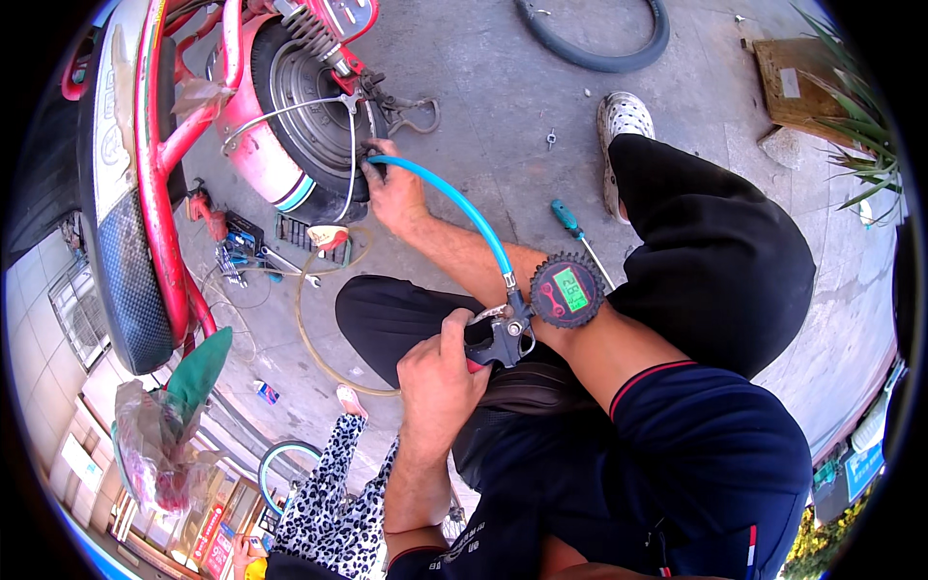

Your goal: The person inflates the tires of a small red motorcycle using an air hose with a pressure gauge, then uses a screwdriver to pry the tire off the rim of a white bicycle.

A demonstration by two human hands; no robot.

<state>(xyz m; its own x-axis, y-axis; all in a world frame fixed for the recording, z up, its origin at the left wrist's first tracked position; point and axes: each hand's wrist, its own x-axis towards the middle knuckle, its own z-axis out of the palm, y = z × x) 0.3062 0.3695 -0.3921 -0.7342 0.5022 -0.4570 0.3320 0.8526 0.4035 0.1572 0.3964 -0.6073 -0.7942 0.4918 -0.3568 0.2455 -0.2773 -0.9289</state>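
My left hand (440, 377) is closed round the grip of a black tire inflator gun (505, 344), its fingers by the lever. A round digital gauge (566, 292) with a lit green screen is fixed to the gun, above my right forearm. From it a bright blue hose (469, 208) curves up to the wheel (314, 111) of a red scooter (159, 193). There my right hand (398, 198) is closed on the hose end, against the wheel's lower right side. My fingers hide the hose tip and whatever it meets.
A teal-handled screwdriver (568, 220) lies by my right leg. Several tools (237, 251) lie below the wheel, near a yellowish hose (307, 338). A black tire (619, 60) lies at the top, a wooden planter (793, 82) at the right. Someone in spotted trousers (333, 483) is at lower left.
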